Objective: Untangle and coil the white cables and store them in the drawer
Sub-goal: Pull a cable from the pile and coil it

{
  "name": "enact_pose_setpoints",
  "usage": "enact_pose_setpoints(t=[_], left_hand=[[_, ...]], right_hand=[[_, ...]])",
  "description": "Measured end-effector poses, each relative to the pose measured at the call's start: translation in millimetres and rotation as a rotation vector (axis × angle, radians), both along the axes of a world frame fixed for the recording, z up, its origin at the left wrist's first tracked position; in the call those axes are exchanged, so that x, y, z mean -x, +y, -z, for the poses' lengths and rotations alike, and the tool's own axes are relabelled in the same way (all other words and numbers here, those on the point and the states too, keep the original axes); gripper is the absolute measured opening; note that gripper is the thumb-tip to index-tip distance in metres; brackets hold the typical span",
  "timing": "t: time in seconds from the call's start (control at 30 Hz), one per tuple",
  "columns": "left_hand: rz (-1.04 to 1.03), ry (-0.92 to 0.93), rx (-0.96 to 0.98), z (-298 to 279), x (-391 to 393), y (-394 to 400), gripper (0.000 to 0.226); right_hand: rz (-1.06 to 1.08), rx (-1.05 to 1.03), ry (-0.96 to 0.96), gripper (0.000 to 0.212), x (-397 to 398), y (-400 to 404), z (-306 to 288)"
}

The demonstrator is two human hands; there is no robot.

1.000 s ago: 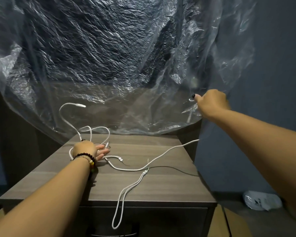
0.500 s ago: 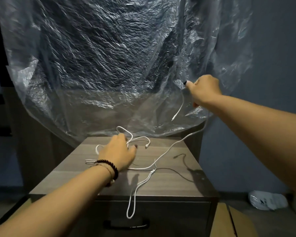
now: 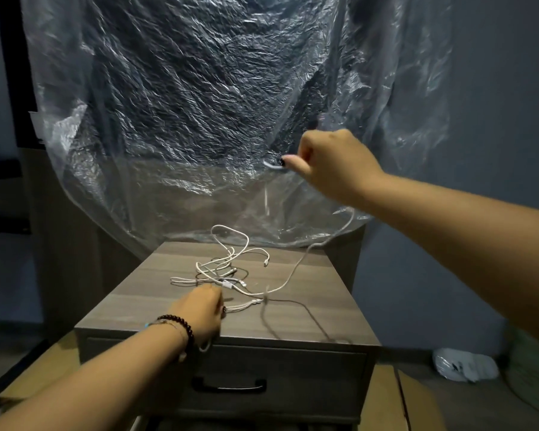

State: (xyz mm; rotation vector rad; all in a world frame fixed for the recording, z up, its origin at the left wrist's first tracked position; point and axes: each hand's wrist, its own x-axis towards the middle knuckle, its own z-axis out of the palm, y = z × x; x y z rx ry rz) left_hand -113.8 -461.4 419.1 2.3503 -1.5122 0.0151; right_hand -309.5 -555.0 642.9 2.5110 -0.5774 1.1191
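Note:
A tangle of white cables (image 3: 227, 265) lies on top of a wooden nightstand (image 3: 308, 318). My left hand (image 3: 199, 312), with a beaded bracelet on the wrist, rests near the front edge and grips a strand of the cables there. My right hand (image 3: 330, 163) is raised above the back right corner and pinches one cable end. From it a long white strand (image 3: 296, 269) sags down to the tangle. The drawer (image 3: 280, 371) in the nightstand's front is closed; its dark handle (image 3: 229, 385) shows.
A large crinkled clear plastic sheet (image 3: 199, 104) hangs behind the nightstand. Cardboard (image 3: 383, 399) lies on the floor around its base. A white plastic bag (image 3: 464, 365) sits on the floor at right, against the blue wall.
My left hand slid from the back of the tangle toward the front edge and took a strand. My right hand moved left, still up with the cable end.

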Motion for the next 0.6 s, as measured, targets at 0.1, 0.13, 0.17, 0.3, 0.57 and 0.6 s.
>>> enact_pose_setpoints(t=[0.1, 0.13, 0.17, 0.3, 0.57, 0.6], left_hand=[[0.034, 0.154, 0.008, -14, -24, 7, 0.011], [0.06, 0.229, -0.026, -21, -30, 9, 0.01], [0.087, 0.295, -0.077, -29, -34, 12, 0.01], [0.116, 0.178, -0.067, -71, -41, 11, 0.01], [0.072, 0.465, 0.373, -127, -20, -58, 0.019], [0.051, 0.488, 0.376, -123, -16, -69, 0.019]], right_hand=[[-0.069, -0.153, -0.17, 0.032, 9, 15, 55], [-0.089, -0.237, -0.272, 0.032, 11, 21, 78], [-0.105, -0.319, -0.383, 0.033, 14, 27, 102], [-0.133, -0.703, -0.666, 0.033, 23, 55, 189], [-0.184, -0.913, -0.682, 0.024, 36, 57, 215], [-0.186, -0.927, -0.686, 0.024, 37, 54, 214]])
